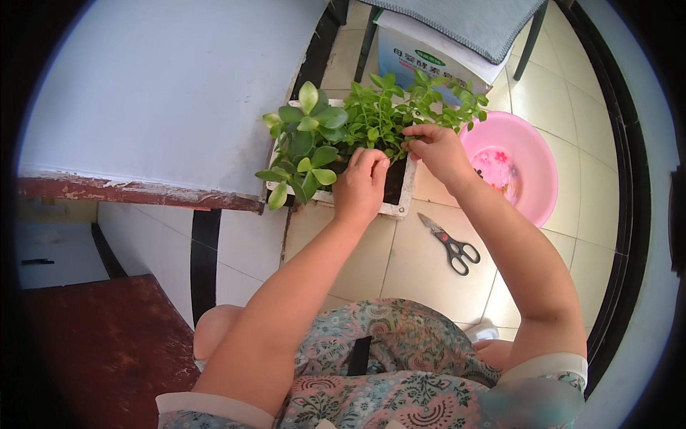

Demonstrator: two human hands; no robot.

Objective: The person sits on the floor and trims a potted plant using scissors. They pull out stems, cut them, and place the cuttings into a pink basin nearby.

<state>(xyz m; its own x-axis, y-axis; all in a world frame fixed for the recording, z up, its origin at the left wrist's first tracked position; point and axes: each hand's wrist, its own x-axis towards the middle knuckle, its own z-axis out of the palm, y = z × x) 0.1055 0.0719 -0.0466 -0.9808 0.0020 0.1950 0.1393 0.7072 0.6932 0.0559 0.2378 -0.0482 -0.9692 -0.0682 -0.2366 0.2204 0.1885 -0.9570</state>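
A white rectangular planter (394,209) with dark soil stands on the floor in front of me. On its left side grows a thick-leaved succulent (307,143); a bushier small-leaved green plant (375,118) fills the middle and leans out to the right. My left hand (363,182) is over the planter's near part, fingers curled together at the base of the small-leaved plant; what they hold, if anything, is hidden. At that plant's right side, my right hand (437,151) has thumb and forefinger pinched on a small-leaved stem.
Black-handled scissors (456,250) lie on the tiled floor near the planter. A pink basin (544,171) sits to the right. Behind are a white and blue carton (421,53) and a cloth-covered stool (479,21). A wall (179,93) borders the planter's left.
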